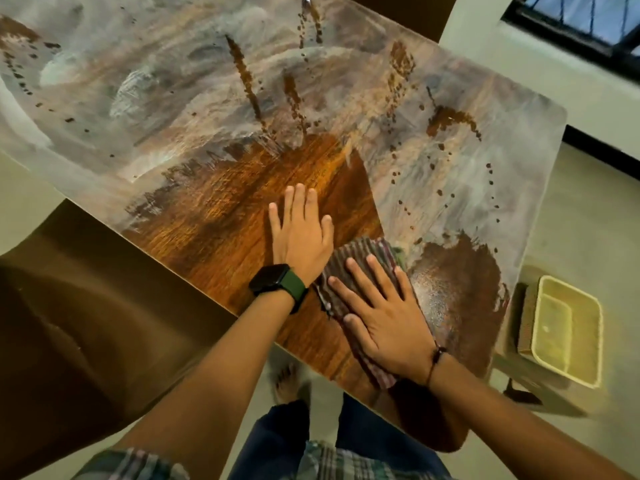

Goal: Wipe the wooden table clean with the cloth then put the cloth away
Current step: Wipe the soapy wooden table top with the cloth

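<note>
The folded striped cloth (pixel 360 268) is lying on the dusty wooden table (pixel 214 209), the right hand (pixel 388 317) flat on it, the left hand (pixel 301 233) just beside it on the tabletop; a pale plastic tray (pixel 568 330) is sitting right of the table, seemingly on a stool.

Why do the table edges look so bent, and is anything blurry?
Head view: the wide-angle lens bows the table edges; warm light gleams on the wiped wood; the foot below is blurred; both hands look fairly sharp.

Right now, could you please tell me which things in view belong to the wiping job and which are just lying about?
Part of the job:
wooden table, still largely dusty
cloth, flat on the table
right hand, pressing the cloth
left hand, flat on the wiped patch

Just lying about:
yellow tray beside the table
window
</note>
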Motion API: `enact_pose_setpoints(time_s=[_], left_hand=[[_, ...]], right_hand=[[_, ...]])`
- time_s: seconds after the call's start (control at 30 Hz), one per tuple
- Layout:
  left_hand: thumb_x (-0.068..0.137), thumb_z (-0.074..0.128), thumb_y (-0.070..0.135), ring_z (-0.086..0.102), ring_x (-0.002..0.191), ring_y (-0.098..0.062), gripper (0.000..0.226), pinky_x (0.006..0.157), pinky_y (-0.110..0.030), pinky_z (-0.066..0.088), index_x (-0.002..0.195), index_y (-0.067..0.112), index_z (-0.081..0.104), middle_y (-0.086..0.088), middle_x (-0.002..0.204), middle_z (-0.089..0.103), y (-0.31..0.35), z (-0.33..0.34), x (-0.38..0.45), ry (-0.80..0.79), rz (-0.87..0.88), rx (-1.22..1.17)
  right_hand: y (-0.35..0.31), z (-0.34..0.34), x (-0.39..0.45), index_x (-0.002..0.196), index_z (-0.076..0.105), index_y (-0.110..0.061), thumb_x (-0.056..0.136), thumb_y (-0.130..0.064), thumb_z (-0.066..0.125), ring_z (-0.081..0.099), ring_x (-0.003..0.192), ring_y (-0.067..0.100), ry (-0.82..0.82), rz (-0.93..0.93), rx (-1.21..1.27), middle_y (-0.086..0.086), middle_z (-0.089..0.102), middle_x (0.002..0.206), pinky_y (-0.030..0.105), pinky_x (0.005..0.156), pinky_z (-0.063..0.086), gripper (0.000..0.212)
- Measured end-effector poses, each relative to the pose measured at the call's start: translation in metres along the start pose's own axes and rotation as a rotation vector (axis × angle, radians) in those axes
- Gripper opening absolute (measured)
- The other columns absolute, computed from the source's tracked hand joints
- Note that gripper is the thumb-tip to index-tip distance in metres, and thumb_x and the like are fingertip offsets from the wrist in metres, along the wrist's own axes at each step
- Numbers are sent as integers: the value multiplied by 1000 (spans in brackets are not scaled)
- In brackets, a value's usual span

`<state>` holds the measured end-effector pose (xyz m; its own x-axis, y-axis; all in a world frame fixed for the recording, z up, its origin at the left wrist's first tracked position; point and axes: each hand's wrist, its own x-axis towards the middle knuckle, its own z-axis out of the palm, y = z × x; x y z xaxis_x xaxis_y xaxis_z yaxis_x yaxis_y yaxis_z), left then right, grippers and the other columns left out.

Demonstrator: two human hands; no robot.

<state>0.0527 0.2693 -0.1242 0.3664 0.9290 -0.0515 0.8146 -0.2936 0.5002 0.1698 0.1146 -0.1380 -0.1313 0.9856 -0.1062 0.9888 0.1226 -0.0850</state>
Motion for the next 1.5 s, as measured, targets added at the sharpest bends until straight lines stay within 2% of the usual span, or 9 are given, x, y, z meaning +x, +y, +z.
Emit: enact_pose_setpoints(time_s=[0.13,0.4,0.6,0.77,0.87,1.03,1.17,1.33,1.5], left_hand=[[97,15,47,-1,144,-17,60,113,-42,-9,147,14,14,-5,157,7,11,25,3,-59,36,4],[84,-4,55,-1,144,-21,77,113,-43,-7,146,15,17,-8,156,7,7,31,0,-29,77,125],[85,-3,54,2,144,-22,76,113,-45,-5,146,15,18,-9,156,9,11,30,4,-30,67,131],[84,-4,54,1,144,-23,76,113,-46,-6,146,15,17,-9,156,7,12,33,6,-35,78,174],[85,-4,54,-1,144,-23,75,112,-46,-7,147,16,15,-9,156,4,10,34,4,-53,84,211],[89,4,51,-2,144,-24,69,113,-49,-6,147,14,13,-10,156,3,11,33,1,-68,70,261],[90,5,47,-4,143,-22,67,111,-46,-10,147,12,8,-9,156,1,39,33,-3,-88,158,228],[88,3,51,-7,143,-15,68,112,-41,-12,147,18,4,-1,157,0,108,65,-3,-299,355,37],[89,-2,52,-9,143,-15,66,112,-45,-12,147,19,5,0,157,-3,112,83,-1,-272,412,206]], right_hand=[[44,-3,44,147,17,-37,95,-49,18,16,145,25,-3,10,2,-3,21,156,55,111,17,54],[131,-26,122,149,6,-40,99,-47,18,-5,146,24,-30,504,109,-5,-1,160,53,115,-4,52],[-3,-5,-11,150,14,-35,96,-49,14,7,146,28,-14,240,65,-1,13,158,58,110,14,55],[35,-1,-18,148,17,-40,97,-50,15,10,146,24,-37,35,32,-4,16,158,53,113,11,53],[99,-6,26,145,3,-43,91,-60,0,1,146,21,-10,284,54,-8,4,158,55,115,6,57],[189,-29,71,147,7,-43,91,-53,11,-4,146,20,-27,637,112,-7,1,160,52,116,-2,57],[125,-17,36,148,0,-39,95,-53,7,-8,146,22,12,686,152,-6,-5,158,51,115,-7,54],[8,1,-87,149,18,-35,98,-49,10,12,145,27,43,603,98,-1,17,157,54,111,13,53],[66,1,-61,147,19,-38,96,-48,19,14,145,24,69,639,77,-4,20,156,53,112,13,52]])
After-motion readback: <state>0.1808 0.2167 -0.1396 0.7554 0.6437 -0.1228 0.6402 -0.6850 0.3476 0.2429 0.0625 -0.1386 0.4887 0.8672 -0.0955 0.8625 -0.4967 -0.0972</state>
